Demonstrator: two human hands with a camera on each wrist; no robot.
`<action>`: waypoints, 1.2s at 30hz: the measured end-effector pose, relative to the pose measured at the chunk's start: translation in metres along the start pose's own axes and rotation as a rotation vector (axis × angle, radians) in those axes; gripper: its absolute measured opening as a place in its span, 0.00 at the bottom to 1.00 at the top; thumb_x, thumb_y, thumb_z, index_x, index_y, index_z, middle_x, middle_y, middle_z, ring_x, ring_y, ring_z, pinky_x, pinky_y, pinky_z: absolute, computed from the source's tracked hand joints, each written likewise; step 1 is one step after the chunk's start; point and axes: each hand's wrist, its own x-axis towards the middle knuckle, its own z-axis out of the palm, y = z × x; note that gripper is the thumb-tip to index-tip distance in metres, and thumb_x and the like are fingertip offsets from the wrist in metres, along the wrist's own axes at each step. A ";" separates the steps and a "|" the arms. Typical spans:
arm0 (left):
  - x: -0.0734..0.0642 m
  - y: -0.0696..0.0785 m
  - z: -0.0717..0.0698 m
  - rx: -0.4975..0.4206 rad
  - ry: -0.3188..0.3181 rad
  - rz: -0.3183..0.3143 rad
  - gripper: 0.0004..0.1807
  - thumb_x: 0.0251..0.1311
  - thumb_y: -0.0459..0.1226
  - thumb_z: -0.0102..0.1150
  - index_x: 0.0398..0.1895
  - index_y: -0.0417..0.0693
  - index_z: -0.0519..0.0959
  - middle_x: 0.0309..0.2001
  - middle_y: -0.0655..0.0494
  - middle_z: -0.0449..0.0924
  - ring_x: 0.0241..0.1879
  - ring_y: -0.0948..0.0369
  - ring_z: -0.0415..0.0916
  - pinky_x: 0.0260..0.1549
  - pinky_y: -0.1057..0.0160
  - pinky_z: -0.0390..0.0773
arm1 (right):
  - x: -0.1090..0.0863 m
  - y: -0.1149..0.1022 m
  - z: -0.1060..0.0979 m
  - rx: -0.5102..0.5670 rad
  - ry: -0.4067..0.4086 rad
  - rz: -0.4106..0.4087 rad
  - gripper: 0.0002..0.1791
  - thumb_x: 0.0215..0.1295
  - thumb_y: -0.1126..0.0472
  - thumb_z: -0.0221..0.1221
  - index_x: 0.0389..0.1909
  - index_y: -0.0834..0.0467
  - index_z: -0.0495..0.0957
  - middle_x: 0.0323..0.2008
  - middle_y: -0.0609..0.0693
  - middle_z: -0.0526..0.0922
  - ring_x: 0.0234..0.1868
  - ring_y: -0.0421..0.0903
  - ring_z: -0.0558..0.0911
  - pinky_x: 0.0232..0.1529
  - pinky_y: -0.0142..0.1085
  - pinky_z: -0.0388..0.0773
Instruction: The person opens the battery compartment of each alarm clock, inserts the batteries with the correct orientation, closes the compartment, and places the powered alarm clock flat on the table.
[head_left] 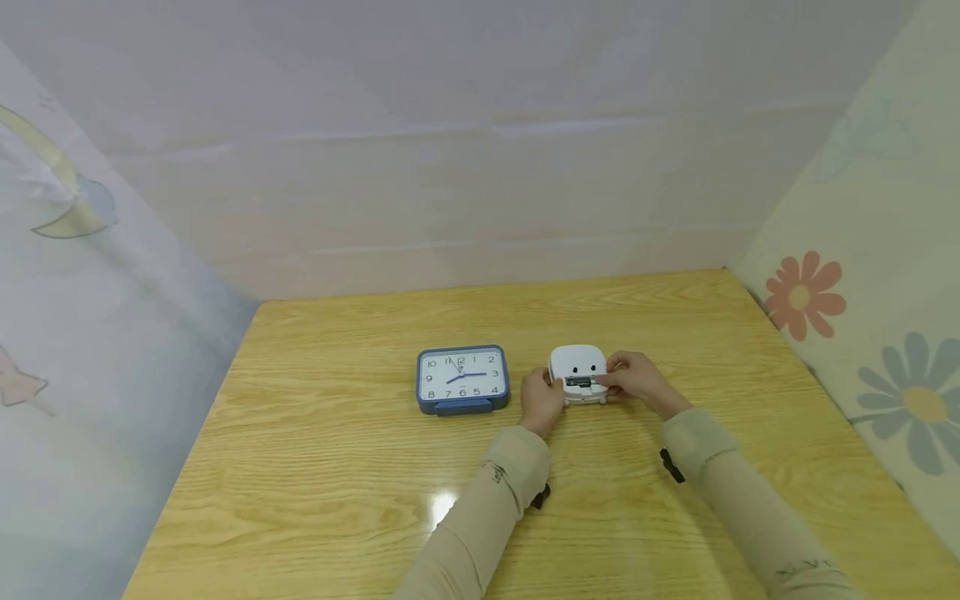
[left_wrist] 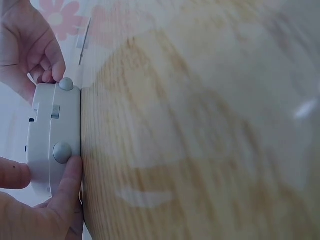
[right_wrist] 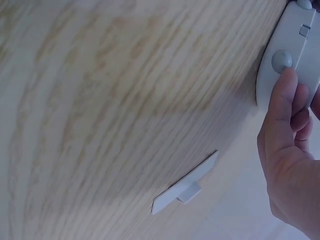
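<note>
A small white alarm clock point(head_left: 577, 358) with rounded corners lies on its face, its back up. Two black knobs and an uncovered battery compartment point(head_left: 579, 382) show on that back; a dark shape is in the compartment. My left hand point(head_left: 542, 402) grips the clock's left side, thumb on the back and fingers along the lower edge by a round foot point(left_wrist: 62, 152). At the opposite side, my right hand point(head_left: 636, 379) holds the clock, its thumb reaching over the compartment's right end. One of its fingertips meets the other foot point(right_wrist: 282, 60).
Left of my hands, a blue-framed alarm clock point(head_left: 462, 379) lies face up. A thin white cover with a tab point(right_wrist: 185, 189) lies on the wooden table point(head_left: 337, 467) beside my right hand. Fabric walls with printed flowers point(head_left: 799, 297) enclose the table's back and sides.
</note>
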 end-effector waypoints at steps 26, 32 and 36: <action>0.000 -0.003 0.001 -0.033 0.007 0.020 0.14 0.60 0.31 0.52 0.47 0.31 0.74 0.42 0.42 0.76 0.46 0.53 0.73 0.43 0.60 0.75 | -0.015 0.008 -0.011 0.086 -0.111 -0.099 0.11 0.66 0.70 0.47 0.42 0.76 0.67 0.29 0.59 0.75 0.29 0.46 0.76 0.35 0.42 0.79; -0.001 -0.003 0.000 -0.036 0.002 0.019 0.14 0.60 0.31 0.52 0.47 0.31 0.74 0.42 0.43 0.76 0.46 0.53 0.73 0.44 0.59 0.75 | -0.016 0.010 -0.016 0.087 -0.105 -0.086 0.13 0.67 0.68 0.48 0.44 0.77 0.66 0.28 0.59 0.75 0.29 0.45 0.76 0.37 0.43 0.79; -0.001 -0.002 0.000 -0.030 0.005 0.022 0.14 0.60 0.31 0.52 0.47 0.31 0.75 0.42 0.43 0.77 0.46 0.53 0.73 0.44 0.59 0.75 | -0.016 0.012 -0.021 0.076 -0.103 -0.086 0.15 0.67 0.68 0.47 0.46 0.78 0.64 0.27 0.58 0.75 0.29 0.45 0.76 0.36 0.43 0.79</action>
